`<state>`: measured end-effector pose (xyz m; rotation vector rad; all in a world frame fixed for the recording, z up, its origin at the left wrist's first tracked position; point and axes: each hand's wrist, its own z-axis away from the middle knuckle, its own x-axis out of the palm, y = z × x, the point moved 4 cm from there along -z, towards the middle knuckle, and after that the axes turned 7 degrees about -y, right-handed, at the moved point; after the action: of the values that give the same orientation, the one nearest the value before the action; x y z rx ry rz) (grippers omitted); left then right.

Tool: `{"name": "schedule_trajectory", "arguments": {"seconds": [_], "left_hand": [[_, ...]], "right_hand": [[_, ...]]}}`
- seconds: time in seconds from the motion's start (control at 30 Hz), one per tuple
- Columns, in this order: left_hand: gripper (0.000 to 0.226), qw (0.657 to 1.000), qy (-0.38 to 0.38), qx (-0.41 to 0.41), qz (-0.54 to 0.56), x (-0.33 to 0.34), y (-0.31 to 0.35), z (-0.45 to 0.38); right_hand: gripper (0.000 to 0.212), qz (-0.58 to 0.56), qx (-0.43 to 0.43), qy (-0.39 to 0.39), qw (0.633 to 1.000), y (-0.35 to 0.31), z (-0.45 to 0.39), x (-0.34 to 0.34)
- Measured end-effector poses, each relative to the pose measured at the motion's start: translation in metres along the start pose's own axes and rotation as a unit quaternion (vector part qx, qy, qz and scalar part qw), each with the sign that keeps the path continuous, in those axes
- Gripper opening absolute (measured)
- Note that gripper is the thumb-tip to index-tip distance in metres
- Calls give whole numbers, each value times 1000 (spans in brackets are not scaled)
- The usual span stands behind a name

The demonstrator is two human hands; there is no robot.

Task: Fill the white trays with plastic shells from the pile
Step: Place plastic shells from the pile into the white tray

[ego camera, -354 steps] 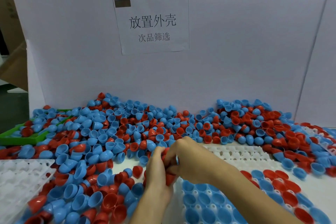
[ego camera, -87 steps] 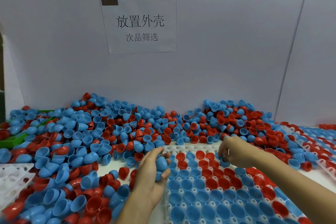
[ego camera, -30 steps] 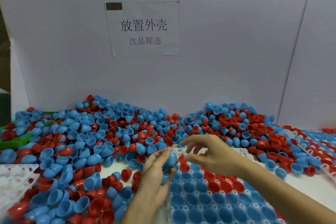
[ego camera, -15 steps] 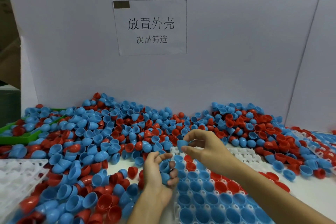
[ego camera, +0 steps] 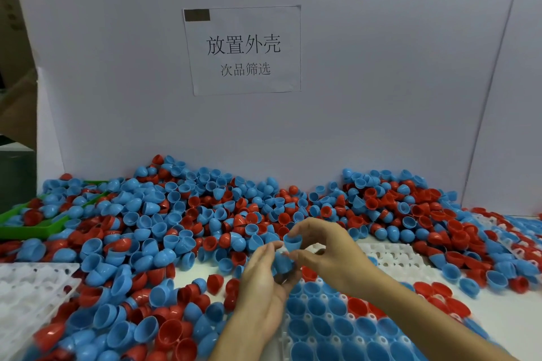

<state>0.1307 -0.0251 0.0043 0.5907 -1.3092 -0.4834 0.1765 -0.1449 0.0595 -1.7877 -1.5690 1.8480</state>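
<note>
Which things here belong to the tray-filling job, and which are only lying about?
Job:
- right hand pinching a blue shell
- left hand holding blue shells
- white tray
- shell pile

Lying about:
- green bin
- paper sign

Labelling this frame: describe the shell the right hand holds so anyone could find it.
Below the paper sign, over the white tray's far edge, the right hand pinches a blue shell. It alone is lifted clear, just above the left hand.

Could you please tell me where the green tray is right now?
The green tray sits at the far left of the head view, by the white wall, partly buried under the shell pile.
</note>
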Motion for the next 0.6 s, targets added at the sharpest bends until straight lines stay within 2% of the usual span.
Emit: {"name": "schedule_trajectory", "arguments": {"seconds": [0.17,0.23,0.3,0.37,0.47,0.53,0.6], "left_hand": [[36,998,-55,-41,16,7,-2,5],[29,998,-34,-45,2,5,-2,3],[23,999,-3,-41,2,2,-1,1],[22,999,26,-35,6,-2,0,-1],[19,999,39,-33,17,-5,2,-3],[17,999,38,-34,19,-4,2,-2],[14,999,40,-30,17,-4,3,0]], "right_hand": [[15,89,-34,-22,995,-1,0,8],[6,116,-41,-22,992,-2,1,7],[11,99,-40,2,994,-3,2,4],[15,30,-36,68,997,-8,5,-4],[33,-71,-62,195,976,-25,9,-19],[40,-122,-105,276,948,-45,12,-32],[37,-160,-157,381,897,-67,17,-52]]}}
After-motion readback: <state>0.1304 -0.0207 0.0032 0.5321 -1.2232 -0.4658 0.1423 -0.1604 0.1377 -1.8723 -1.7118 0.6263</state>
